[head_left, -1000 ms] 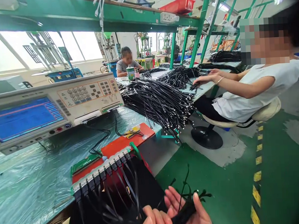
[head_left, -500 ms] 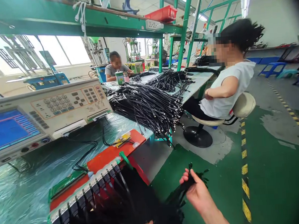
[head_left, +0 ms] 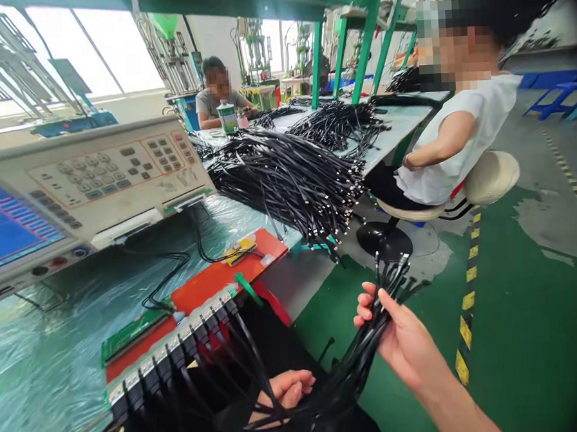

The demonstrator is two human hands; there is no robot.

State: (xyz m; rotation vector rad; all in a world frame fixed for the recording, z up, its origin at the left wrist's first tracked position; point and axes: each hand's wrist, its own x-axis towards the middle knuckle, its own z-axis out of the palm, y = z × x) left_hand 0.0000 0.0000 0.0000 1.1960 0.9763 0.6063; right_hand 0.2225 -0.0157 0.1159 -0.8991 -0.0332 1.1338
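A bundle of thin black cables with metal plug ends [head_left: 372,337] is fanning up from your right hand [head_left: 401,339], whose grip is closing around it off the counter's [head_left: 49,357] edge. Your left hand [head_left: 285,390] is curling round the same cables lower down, beside the red connector fixture [head_left: 214,281].

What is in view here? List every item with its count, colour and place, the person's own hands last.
cable bundle: one bunch, black, gripped in the right hand over the floor
test fixture: one, red and green, bench front edge, black cables plugged in a row
tester: one, beige with blue screen, bench left
cable pile: one big heap, black, bench middle
far cable pile: one, black, farther along the bench
bottle: one, green and white, far bench end
seated co-workers: two, one in white on a stool, one in grey far back
left hand: fingers curled among the plugged cables
right hand: closed on the bundle
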